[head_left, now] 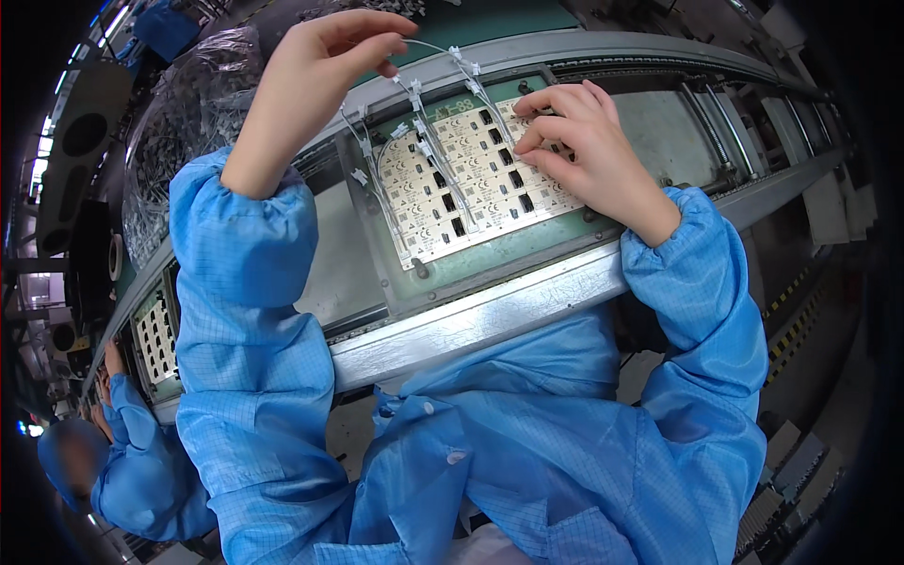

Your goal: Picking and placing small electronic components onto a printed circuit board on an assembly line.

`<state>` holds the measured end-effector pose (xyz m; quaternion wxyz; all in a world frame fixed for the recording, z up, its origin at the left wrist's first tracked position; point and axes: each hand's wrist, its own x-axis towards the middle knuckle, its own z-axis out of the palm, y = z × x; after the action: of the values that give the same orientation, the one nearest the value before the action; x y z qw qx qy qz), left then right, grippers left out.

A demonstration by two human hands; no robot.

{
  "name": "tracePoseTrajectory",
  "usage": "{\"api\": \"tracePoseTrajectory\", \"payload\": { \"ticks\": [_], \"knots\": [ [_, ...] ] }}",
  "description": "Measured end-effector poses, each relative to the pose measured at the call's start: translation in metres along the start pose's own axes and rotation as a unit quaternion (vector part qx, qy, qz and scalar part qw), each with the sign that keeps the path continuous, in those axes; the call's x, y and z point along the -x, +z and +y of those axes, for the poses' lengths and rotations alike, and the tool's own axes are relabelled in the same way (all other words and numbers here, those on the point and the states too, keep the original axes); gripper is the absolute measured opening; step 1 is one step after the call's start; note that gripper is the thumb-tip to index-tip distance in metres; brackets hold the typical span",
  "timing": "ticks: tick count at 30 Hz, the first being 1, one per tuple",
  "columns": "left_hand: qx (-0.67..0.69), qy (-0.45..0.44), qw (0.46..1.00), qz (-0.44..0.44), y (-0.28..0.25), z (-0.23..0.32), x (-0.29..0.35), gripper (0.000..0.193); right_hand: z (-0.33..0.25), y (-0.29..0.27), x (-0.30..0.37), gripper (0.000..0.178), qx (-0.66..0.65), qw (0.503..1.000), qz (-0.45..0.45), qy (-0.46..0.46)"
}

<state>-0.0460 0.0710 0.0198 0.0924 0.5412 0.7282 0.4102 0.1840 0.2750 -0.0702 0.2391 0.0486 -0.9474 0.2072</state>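
Note:
A panel of white circuit boards (490, 188) with black parts lies in a green carrier (471, 273). Above its far edge, the fingertips of my left hand (344, 52) pinch one end of a thin white cable (435, 45). That cable bends over toward the panel and runs down to the fingertips of my right hand (589, 146). My right fingers are bent and closed at the cable's lower part, low over the boards; the exact grip is partly hidden. Several other white cables with small connectors (414, 89) lie across the panel, their ends past its far edge.
The carrier sits between the metal rails (480, 311) of a conveyor. A clear plastic bag of cables (188, 141) stands beyond my left forearm. At the far left, another person in blue (141, 471) has hands by a second panel (155, 334).

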Motion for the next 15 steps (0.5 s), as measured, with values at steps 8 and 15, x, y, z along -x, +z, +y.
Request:
{"api": "tracePoseTrajectory", "payload": {
  "ticks": [8,15],
  "knots": [
    [0.118,-0.063,0.991,-0.006,0.029,0.049,0.023,0.031,-0.002,-0.012,0.001,0.008,0.051,0.997,-0.008,-0.050],
    [0.517,-0.293,0.800,-0.087,0.056,0.087,0.081,0.015,-0.008,-0.031,0.002,0.022,0.111,0.985,-0.091,-0.098]
  ]
}}
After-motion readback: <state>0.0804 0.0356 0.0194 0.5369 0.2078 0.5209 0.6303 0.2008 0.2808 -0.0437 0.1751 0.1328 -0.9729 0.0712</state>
